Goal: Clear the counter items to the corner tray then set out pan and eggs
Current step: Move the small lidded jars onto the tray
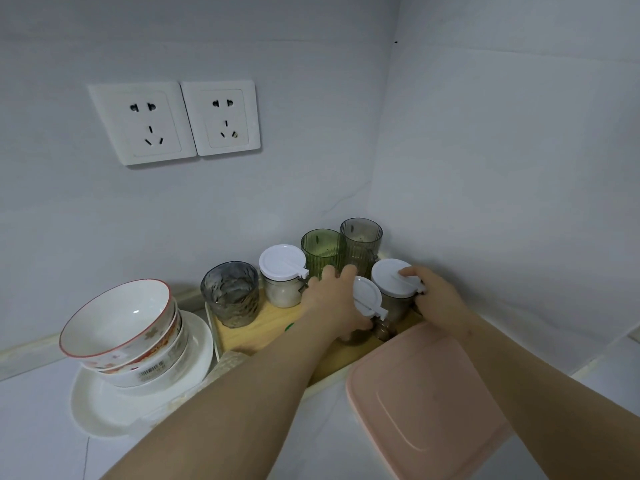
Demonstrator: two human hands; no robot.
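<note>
The tray [270,327], of pale wood, lies on the counter [45,445] in the corner where the two walls meet, and we find both hands working over it.

The left hand [329,299] reaches in over the tray's near edge. Its fingers are curled round the side of the front jar [367,295]. This jar's white lid is tilted toward the camera, and we cannot tell whether its base rests on the tray. The right hand [440,301] grips the back jar [391,276] at the tray's right side, with the thumb lying across the white lid and the fingers wrapped round the body. The two jars stand just beside each other.

Also on the tray:
- A third jar [282,271] toward the back, left of the left hand, upright, with a white lid and pale contents.
- A green cup [322,249] and a grey cup [362,234] side by side in the back corner, both ribbed.
- A dimpled glass [230,296] at the left end, smoky grey.

Just left of the tray, a stack of bowls [121,327] with red rims sits on a white plate [138,410]. A pink lid [426,393] lies off the tray's near right corner, partly beneath the right forearm. On the wall well above and left of the tray we note two white sockets [173,123].
</note>
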